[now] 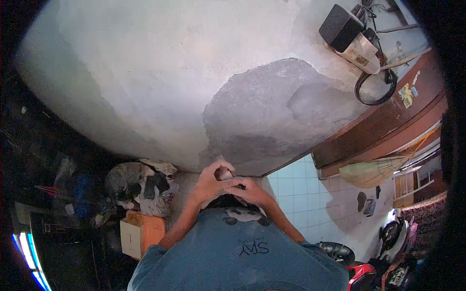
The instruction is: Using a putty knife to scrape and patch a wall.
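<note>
Both hands meet in front of my chest, close to the foot of the wall. My left hand (211, 179) is closed, its thumb and fingers curled round a small pale thing that I cannot make out. Against it, my right hand (250, 191) is closed too, with its fingertips pressed at the left hand's thumb. What lies between the right fingers is hidden. Both forearms come up from the lower edge.
Ahead rises a pale wall (160, 68) with a darker grey patch (262, 97). A black box-shaped device (341, 28) and coiled cable (376, 88) hang upper right. Right are a tiled floor (296, 189) and a hammock (371, 170); left, an orange box (153, 228) and piled cloths (154, 196).
</note>
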Demonstrator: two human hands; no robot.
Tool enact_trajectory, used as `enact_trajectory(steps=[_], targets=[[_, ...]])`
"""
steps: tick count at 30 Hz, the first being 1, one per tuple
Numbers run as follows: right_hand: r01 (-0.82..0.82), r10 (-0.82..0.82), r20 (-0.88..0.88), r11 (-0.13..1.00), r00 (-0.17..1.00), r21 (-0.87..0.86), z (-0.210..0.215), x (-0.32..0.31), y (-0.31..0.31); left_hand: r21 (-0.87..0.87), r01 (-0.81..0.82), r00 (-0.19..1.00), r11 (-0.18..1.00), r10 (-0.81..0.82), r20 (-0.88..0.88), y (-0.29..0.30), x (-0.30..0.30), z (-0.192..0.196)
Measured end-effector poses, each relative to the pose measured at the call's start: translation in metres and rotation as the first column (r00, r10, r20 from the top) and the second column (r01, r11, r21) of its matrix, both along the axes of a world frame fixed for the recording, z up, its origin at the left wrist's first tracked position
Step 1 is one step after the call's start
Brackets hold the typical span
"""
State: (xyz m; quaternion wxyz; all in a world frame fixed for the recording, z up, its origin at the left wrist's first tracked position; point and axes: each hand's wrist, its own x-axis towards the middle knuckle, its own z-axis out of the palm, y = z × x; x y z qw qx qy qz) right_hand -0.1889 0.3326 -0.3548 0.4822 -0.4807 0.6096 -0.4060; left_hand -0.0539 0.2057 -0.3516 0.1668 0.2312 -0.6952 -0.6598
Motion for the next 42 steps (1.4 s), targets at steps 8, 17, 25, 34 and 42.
enact_trajectory(steps=[8,17,25,34,42], targets=[[0.262,-0.272,0.237,0.962,0.933,0.071,-0.016,-0.003,-0.009,0.329,-0.55,0.834,0.767,0.52,0.183,0.0,0.013,-0.029],[0.031,-0.03,0.218,1.0,0.975,-0.001,-0.028,0.008,-0.022,0.835,-0.025,0.995,0.55,0.097,-0.035,0.017,0.019,-0.076],[-0.166,0.179,0.156,0.982,0.972,-0.088,-0.024,0.004,-0.025,0.702,0.036,0.986,0.712,0.087,-0.139,0.012,0.014,-0.059],[0.409,-0.493,-0.548,0.869,0.675,-0.279,0.003,-0.047,-0.01,0.734,-0.366,0.866,0.573,0.499,0.042,-0.013,0.031,-0.109],[0.623,-0.6,-0.586,0.757,0.544,-0.196,0.008,-0.068,-0.005,0.753,-0.29,0.9,0.591,0.435,0.006,-0.024,0.048,-0.106]])
